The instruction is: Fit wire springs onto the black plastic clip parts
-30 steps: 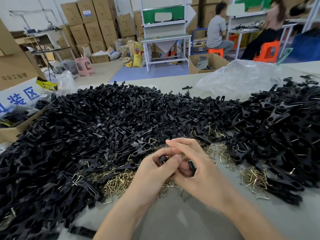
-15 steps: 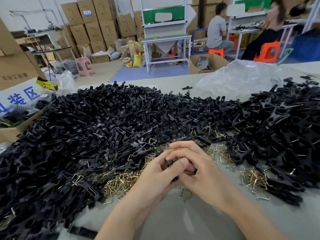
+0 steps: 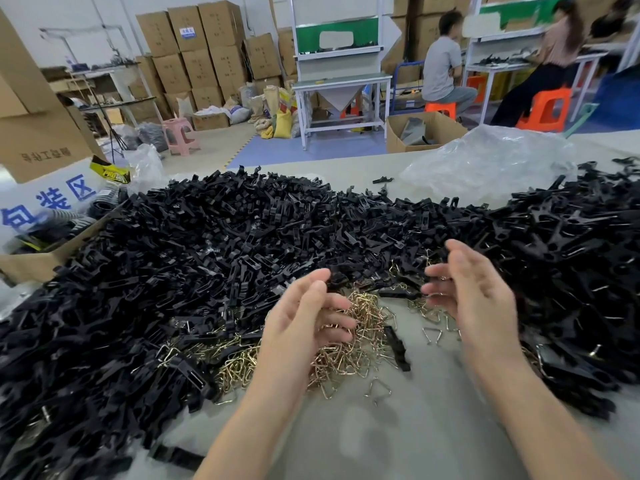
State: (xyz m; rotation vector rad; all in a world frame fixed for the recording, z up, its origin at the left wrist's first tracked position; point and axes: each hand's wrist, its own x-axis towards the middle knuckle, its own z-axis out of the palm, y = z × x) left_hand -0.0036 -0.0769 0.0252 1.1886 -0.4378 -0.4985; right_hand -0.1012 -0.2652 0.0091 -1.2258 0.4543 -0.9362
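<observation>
Across the middle of the frame a heap of black clips covers the grey table, running from the left edge to the right edge. At upper right a crumpled clear bag lies on the table behind the heap; what it holds cannot be told. At the left edge an open cardboard box touches the heap and holds dark parts, too blurred to name. Beyond the table, right of centre near the top, a floor box holds something grey. At lower centre the springs lie in a brassy tangle at the heap's near edge. Both hands hover above them, apart: the left hand and right hand are released, fingers loosely bent, grasping nothing. Between the hands one loose clip lies on the table beside the springs.
</observation>
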